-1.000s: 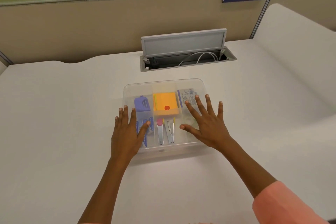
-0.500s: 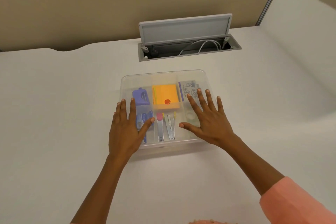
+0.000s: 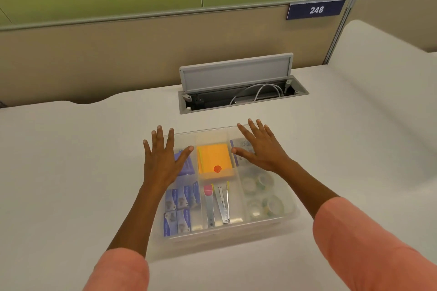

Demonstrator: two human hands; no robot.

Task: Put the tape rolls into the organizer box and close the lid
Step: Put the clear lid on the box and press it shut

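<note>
The clear plastic organizer box (image 3: 289, 224) stands on the white desk with its see-through lid lying flat over it. Several clear tape rolls (image 3: 261, 192) lie in its near right compartment, seen through the lid. My left hand (image 3: 163, 160) rests flat, fingers spread, on the lid's far left part. Over the far right part lies my right hand (image 3: 261, 149), also flat with spread fingers. Neither hand holds anything.
Under the lid sit an orange sticky-note pad (image 3: 214, 160), blue staple boxes (image 3: 181, 208) and metal staple removers (image 3: 221, 203). An open cable hatch (image 3: 238, 88) with white cables lies behind the box. A beige partition with a "248" sign (image 3: 315, 10) bounds the desk's far side.
Both hands have slid from the near half of the lid to its far half. The camera has come closer, so the box looks larger and the tape rolls show.
</note>
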